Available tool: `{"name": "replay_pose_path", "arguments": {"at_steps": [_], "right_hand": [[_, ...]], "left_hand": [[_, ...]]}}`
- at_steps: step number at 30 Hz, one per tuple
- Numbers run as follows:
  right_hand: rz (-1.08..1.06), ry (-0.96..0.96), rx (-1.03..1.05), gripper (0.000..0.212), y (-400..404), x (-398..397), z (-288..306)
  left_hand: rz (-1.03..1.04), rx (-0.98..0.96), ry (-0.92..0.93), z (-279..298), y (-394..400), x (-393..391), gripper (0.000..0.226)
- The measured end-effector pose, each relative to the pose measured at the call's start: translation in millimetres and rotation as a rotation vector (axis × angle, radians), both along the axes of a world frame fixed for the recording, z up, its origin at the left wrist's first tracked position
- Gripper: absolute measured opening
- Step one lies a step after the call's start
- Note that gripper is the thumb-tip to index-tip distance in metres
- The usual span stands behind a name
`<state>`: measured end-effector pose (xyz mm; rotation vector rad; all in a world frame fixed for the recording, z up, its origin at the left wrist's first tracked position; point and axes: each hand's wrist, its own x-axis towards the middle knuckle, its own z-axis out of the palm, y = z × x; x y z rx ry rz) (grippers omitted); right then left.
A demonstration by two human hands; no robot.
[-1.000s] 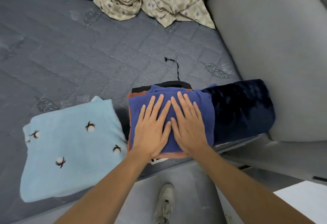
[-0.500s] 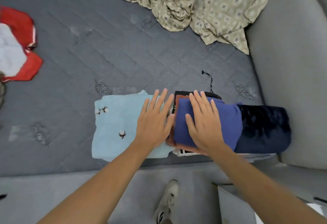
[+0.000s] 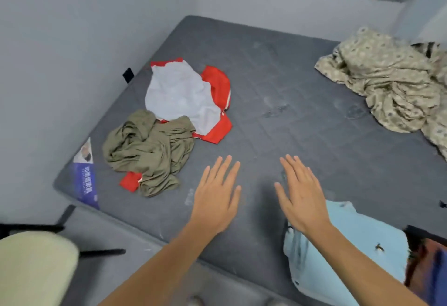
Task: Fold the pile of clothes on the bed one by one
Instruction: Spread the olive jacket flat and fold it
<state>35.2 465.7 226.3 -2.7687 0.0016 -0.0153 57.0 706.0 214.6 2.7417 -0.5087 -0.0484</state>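
Grey mattress, crumpled olive, white, red clothes

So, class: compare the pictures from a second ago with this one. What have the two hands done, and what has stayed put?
Both hands have lifted off the folded stack: the left hand and right hand now hover open over bare mattress, having swung left toward the unfolded pile. Nothing is held. The light blue folded garment and the patterned sheet lie as before.
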Motion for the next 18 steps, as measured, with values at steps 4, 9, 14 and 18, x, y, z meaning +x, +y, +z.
{"name": "replay_pose_path", "arguments": {"at_steps": [4, 9, 14, 18], "right_hand": [[0.119, 0.025, 0.018, 0.067, 66, 66, -35], [0.177, 0.092, 0.078, 0.067, 127, 143, -92], [0.277, 0.176, 0.084, 0.071, 211, 207, -151], [0.328, 0.249, 0.072, 0.072, 293, 251, -187]], "left_hand": [[0.096, 0.024, 0.03, -32, 69, 47, 0.059], [0.161, 0.096, 0.077, -86, 138, 104, 0.063], [0.292, 0.146, 0.184, -153, 223, 161, 0.068], [0.394, 0.156, 0.223, -195, 302, 209, 0.068]]}}
